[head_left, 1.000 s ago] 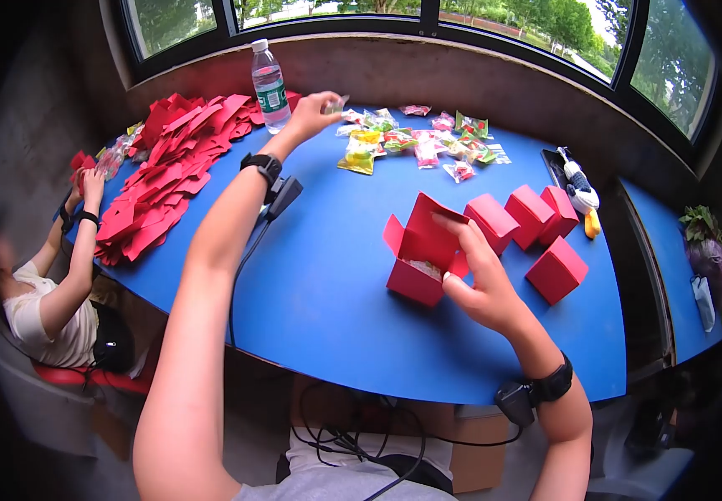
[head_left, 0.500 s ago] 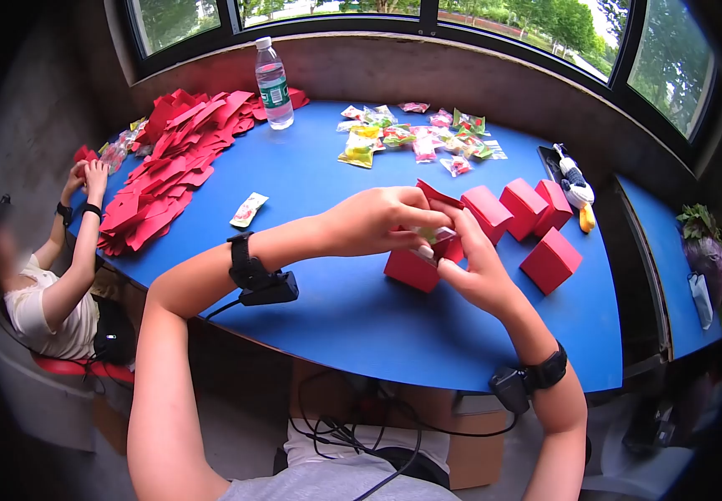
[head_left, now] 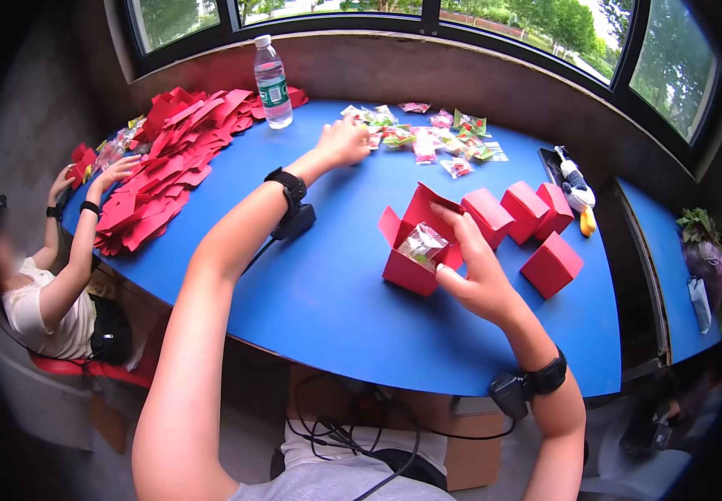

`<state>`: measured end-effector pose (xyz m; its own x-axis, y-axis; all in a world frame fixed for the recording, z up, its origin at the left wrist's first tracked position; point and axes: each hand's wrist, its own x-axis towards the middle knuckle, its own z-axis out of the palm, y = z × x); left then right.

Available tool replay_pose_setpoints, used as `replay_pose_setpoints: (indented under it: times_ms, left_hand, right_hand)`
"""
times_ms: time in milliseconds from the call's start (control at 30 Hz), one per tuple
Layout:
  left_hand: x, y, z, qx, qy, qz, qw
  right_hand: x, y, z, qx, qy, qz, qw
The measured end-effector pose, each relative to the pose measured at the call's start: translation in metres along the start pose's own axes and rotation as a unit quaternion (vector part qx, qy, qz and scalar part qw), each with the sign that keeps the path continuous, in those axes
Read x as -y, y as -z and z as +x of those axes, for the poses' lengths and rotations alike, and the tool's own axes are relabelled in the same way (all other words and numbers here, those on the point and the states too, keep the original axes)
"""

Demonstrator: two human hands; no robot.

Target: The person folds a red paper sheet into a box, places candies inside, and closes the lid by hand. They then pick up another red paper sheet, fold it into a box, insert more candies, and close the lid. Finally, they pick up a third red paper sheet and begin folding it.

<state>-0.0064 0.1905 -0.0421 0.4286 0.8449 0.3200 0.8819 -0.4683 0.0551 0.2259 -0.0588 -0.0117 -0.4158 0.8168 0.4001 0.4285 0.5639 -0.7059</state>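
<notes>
My right hand (head_left: 476, 271) grips an open red paper box (head_left: 409, 274), its thumb by the near edge and its fingers on the raised lid. Inside the box, wrapped candy (head_left: 422, 244) in clear film shows at the top. My left hand (head_left: 344, 142) is stretched out to the left end of a spread of wrapped candies (head_left: 426, 147). Its fingers are curled down among them, and the fingertips are partly hidden, so what they hold cannot be made out. Several closed red boxes (head_left: 551, 265) stand just right of my right hand.
A water bottle (head_left: 272, 83) stands at the back beside a large heap of flat red box blanks (head_left: 173, 159). At the left, a co-worker (head_left: 60, 292) sits with both hands near the heap. A dark tray with a white-and-navy item (head_left: 576, 188) lies at the right edge.
My left hand has left the red box and moved up and left to the candies. The box now shows candy inside and raised flaps. The co-worker's hands have moved apart.
</notes>
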Motion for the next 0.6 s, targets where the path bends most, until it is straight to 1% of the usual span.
replay_pose_setpoints:
  times_ms: [67, 133, 200, 233, 267, 333, 367, 400, 467, 500, 533, 567, 600]
  left_hand:
    - [0.005, 0.006, 0.007, -0.004, 0.083, 0.084, 0.993]
    - [0.008, 0.004, 0.013, 0.018, 0.098, 0.081, 0.992]
    - [0.015, -0.006, 0.021, 0.029, 0.041, 0.013, 0.999]
    - [0.015, -0.009, 0.027, 0.056, 0.033, -0.012, 0.998]
    - [0.016, -0.013, 0.030, 0.054, 0.032, -0.014, 0.998]
    - [0.007, -0.006, 0.026, 0.026, -0.020, 0.001, 0.999]
    - [0.013, -0.011, 0.032, 0.030, -0.043, 0.018, 0.998]
    - [0.009, -0.010, 0.033, 0.032, -0.073, 0.103, 0.992]
    - [0.009, -0.005, 0.031, 0.010, -0.090, 0.132, 0.987]
    - [0.008, 0.004, 0.028, 0.004, -0.084, 0.076, 0.994]
    - [-0.004, 0.031, 0.012, -0.086, -0.076, -0.054, 0.992]
    - [-0.016, 0.053, 0.001, -0.118, -0.077, -0.097, 0.985]
    - [-0.029, 0.079, -0.013, -0.143, -0.108, -0.173, 0.968]
  right_hand:
    - [0.005, 0.002, -0.001, 0.006, -0.012, 0.000, 1.000]
    - [0.004, 0.001, 0.000, 0.006, -0.009, 0.000, 1.000]
    - [0.000, -0.002, 0.000, 0.005, -0.007, -0.001, 1.000]
    - [-0.001, -0.001, 0.000, 0.003, -0.005, -0.004, 1.000]
    - [0.000, 0.000, 0.000, 0.003, -0.005, -0.007, 1.000]
    - [0.004, 0.001, 0.001, 0.010, -0.010, 0.009, 1.000]
    - [0.003, 0.000, 0.000, 0.006, -0.002, 0.003, 1.000]
    - [0.002, -0.001, 0.000, 0.008, -0.006, 0.004, 1.000]
    - [0.000, -0.001, 0.001, -0.001, 0.009, 0.008, 1.000]
    - [0.000, 0.000, 0.001, -0.001, 0.017, 0.005, 1.000]
    - [0.000, -0.001, -0.001, 0.000, 0.012, 0.007, 1.000]
    - [0.000, -0.001, 0.000, 0.001, 0.010, 0.015, 1.000]
    - [-0.001, -0.001, 0.001, 0.002, 0.008, 0.023, 1.000]
